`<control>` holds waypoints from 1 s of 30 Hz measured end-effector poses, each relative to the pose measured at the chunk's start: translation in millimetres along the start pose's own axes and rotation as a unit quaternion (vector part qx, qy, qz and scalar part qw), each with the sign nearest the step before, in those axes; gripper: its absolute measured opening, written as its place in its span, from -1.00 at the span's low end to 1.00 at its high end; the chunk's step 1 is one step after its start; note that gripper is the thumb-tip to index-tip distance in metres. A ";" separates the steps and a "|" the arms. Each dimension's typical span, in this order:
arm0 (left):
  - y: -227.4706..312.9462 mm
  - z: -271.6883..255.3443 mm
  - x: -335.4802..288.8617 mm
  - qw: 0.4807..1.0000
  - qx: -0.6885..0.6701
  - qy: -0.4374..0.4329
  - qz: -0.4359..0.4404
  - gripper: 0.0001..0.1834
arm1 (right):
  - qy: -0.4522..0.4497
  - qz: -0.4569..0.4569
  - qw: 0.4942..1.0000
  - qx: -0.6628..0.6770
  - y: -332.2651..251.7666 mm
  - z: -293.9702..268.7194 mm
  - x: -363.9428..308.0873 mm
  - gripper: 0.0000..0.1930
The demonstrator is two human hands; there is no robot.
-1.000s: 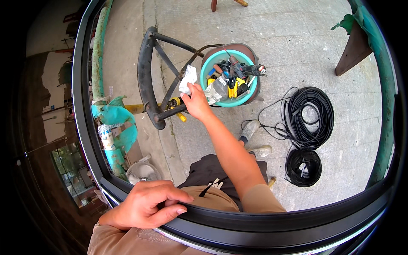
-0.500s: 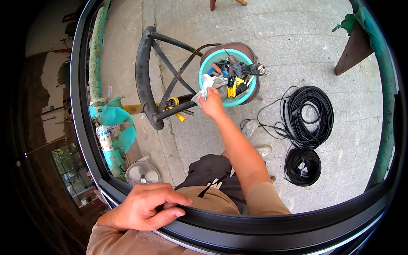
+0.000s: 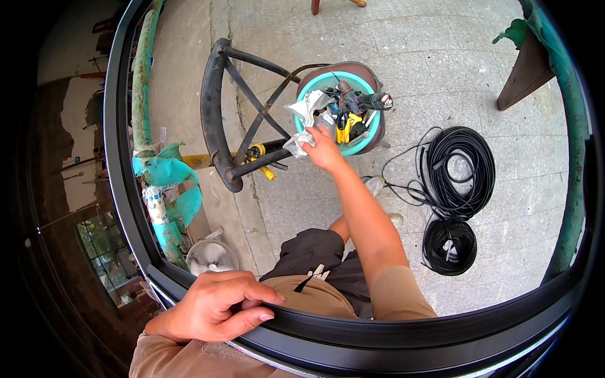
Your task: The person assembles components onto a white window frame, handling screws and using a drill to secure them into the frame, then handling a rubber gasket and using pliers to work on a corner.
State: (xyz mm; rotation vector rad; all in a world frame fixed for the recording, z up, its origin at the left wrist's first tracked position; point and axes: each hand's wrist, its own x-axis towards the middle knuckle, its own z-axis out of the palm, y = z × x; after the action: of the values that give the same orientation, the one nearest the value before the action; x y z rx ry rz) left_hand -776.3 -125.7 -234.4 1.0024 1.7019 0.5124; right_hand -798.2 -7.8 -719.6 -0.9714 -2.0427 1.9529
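My left hand (image 3: 217, 305) is closed over the lower bar of a large black frame (image 3: 353, 334), fingers and thumb curled round it. Through the frame's opening reaches my right arm, and my right hand (image 3: 324, 149) is at the near left rim of a turquoise basin (image 3: 350, 150). Its fingers are closed on a crumpled white and clear plastic bag (image 3: 309, 107), which spreads over the rim. Inside the basin lie a power drill (image 3: 348, 94), a yellow-handled tool (image 3: 344, 133) and several other hand tools, partly covered by one another.
The basin stands on a brown seat beside a black metal chair frame (image 3: 215, 120). To the right, two coils of black strip (image 3: 482, 170) lie on the paved floor. A fan (image 3: 212, 255) stands at the lower left. Turquoise-wrapped posts (image 3: 169, 242) border the left side.
The plastic bag has spread out wider and higher over the basin's left side. My right hand has shifted slightly right. My left hand stays on the frame.
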 end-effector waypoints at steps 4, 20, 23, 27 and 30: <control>-1.9 -0.8 -1.3 1.000 -0.001 -0.005 -0.002 -0.71 | -0.041 0.025 0.998 -0.033 31.3 17.5 -31.9 -0.38; -2.3 -2.5 -0.6 1.000 -0.008 -0.011 -0.009 -0.69 | 0.075 0.084 0.991 -0.074 26.5 15.2 -51.2 -0.59; -0.9 -2.0 0.1 1.000 -0.006 -0.011 -0.014 -0.70 | 0.098 0.079 0.986 -0.109 26.4 2.4 -44.7 -0.58; 0.6 -2.1 1.7 1.000 -0.005 -0.007 -0.010 -0.70 | 0.118 0.032 0.977 -0.176 42.4 -10.1 -32.8 -0.61; 0.3 -1.1 0.9 1.000 -0.004 -0.003 -0.011 -0.70 | 0.056 0.039 0.966 -0.248 56.8 -18.6 -24.2 -0.68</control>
State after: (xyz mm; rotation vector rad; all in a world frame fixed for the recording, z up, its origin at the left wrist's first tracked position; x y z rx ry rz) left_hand -777.3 -124.7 -234.3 0.9769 1.7015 0.5011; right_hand -750.1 -8.6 -762.6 -1.2352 -2.5135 1.3947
